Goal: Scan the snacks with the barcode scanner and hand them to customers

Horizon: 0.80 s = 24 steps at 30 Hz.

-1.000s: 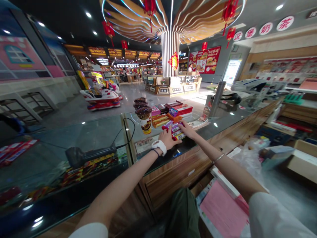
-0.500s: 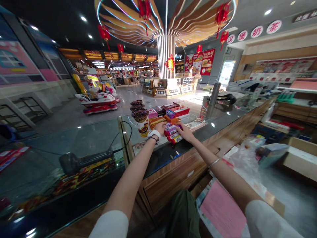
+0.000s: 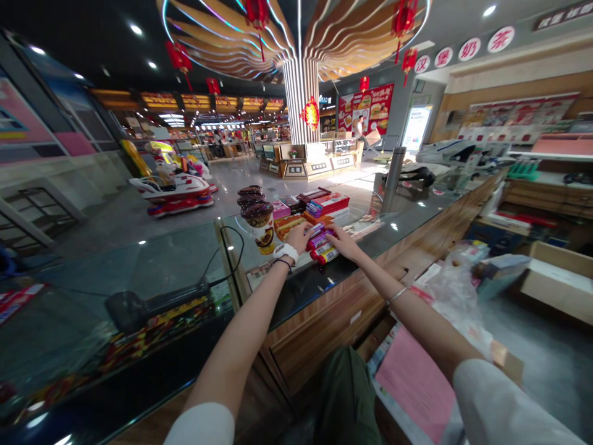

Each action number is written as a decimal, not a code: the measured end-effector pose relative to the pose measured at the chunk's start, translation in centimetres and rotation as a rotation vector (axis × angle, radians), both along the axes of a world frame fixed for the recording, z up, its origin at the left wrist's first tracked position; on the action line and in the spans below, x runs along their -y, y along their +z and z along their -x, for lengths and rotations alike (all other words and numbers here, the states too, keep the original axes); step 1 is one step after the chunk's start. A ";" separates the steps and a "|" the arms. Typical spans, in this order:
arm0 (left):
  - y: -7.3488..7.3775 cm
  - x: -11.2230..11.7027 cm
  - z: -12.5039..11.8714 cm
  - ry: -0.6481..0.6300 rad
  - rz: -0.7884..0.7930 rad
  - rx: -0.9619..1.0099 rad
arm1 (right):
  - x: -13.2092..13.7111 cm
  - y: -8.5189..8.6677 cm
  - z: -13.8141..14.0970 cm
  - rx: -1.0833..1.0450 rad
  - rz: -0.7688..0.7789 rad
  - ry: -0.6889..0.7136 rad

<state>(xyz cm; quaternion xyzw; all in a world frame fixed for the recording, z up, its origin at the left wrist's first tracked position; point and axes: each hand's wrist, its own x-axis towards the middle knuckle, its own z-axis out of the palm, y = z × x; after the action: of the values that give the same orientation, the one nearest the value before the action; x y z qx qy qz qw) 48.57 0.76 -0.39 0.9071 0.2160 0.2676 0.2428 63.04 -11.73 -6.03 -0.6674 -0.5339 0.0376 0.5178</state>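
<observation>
On the glass counter lies a small row of candy rolls point(image 3: 323, 252) in purple, red and yellow wrappers, side by side. My left hand point(image 3: 298, 237), with a white watch on its wrist, is closed at the left end of a purple roll at the far side of the row. At the right end of the same row, the fingers of my right hand point(image 3: 343, 242) curl onto the rolls. Left of my hands stand brown cups point(image 3: 259, 225) with dark lids. Just beyond the rolls are orange packs point(image 3: 290, 226) and a stack of red boxes point(image 3: 331, 203).
A black handheld scanner point(image 3: 139, 306) with a cable lies on the glass at left. A metal post point(image 3: 393, 176) rises behind the counter's right part. An open carton point(image 3: 560, 278) and plastic bags point(image 3: 458, 287) sit at right. A person point(image 3: 360, 128) stands far back.
The view has shifted slightly, so the scene sits further left. My left fingers have moved onto the far purple roll; my right hand stays at the rolls' right end.
</observation>
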 end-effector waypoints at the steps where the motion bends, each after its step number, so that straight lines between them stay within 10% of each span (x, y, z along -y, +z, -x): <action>1: -0.1 0.3 0.0 0.001 -0.008 -0.001 | 0.0 0.0 0.0 0.007 0.002 -0.003; 17: -1.2 1.6 0.4 -0.121 0.117 0.037 | 3.1 1.2 3.1 0.535 0.108 -0.121; 24: -1.5 1.6 0.4 -0.132 0.117 0.032 | 3.4 1.5 2.6 0.646 0.165 -0.393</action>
<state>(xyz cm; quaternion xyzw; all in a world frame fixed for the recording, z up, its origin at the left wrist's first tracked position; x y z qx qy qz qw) 48.21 -0.88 -1.85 0.8992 0.1673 0.2522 0.3159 60.43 -15.14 -4.51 -0.7737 -0.5267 -0.2319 0.2648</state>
